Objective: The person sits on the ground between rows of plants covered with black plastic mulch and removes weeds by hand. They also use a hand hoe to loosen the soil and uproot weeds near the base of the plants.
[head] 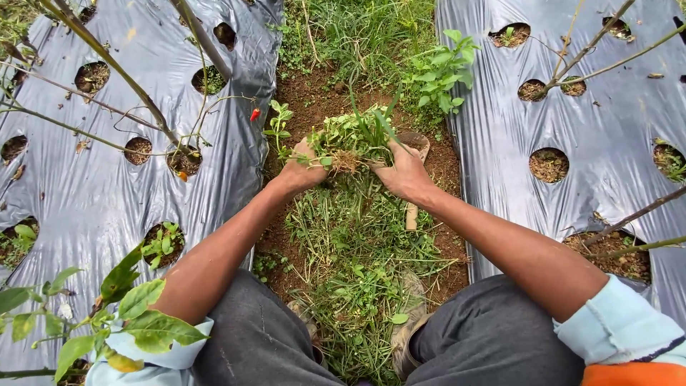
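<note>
— Weeds, that was what both hands were on. The left hand (304, 170) and the right hand (404, 171) had closed from either side on one clump of weeds (350, 141), fingers curled in around its base, up at twelve o'clock from where the person crouched.

— Why from both sides?

— To my eye, to gather the whole tuft at the roots; pale root threads (346, 163) showed just between the two hands. The clump sat in the soil furrow (314, 93) between the two sheets, right over the strip of loose cut grass (350, 236) that ran back toward the knees.

— And the sheets?

— Grey plastic mulch, one sheet (86, 193) out at nine o'clock, the other (607, 129) at three, each punched with round planting holes (549, 164). Bare stems (121, 71) leaned over the left sheet, with a small red chilli (254, 114) hanging at about eleven o'clock of the hands.

— Anything you couldn't make out?

— Plenty. The fingertips were buried in the leaves, so how hard they gripped I couldn't tell. A brownish wooden thing (413, 211) lay just behind the right hand, at its five o'clock; the hand covered its middle, and I couldn't say whether it was a tool handle. A muddy shoe (411, 314) showed only in part among the grass at six o'clock, and leaves (136, 314) at seven o'clock hid the left sleeve.
</note>
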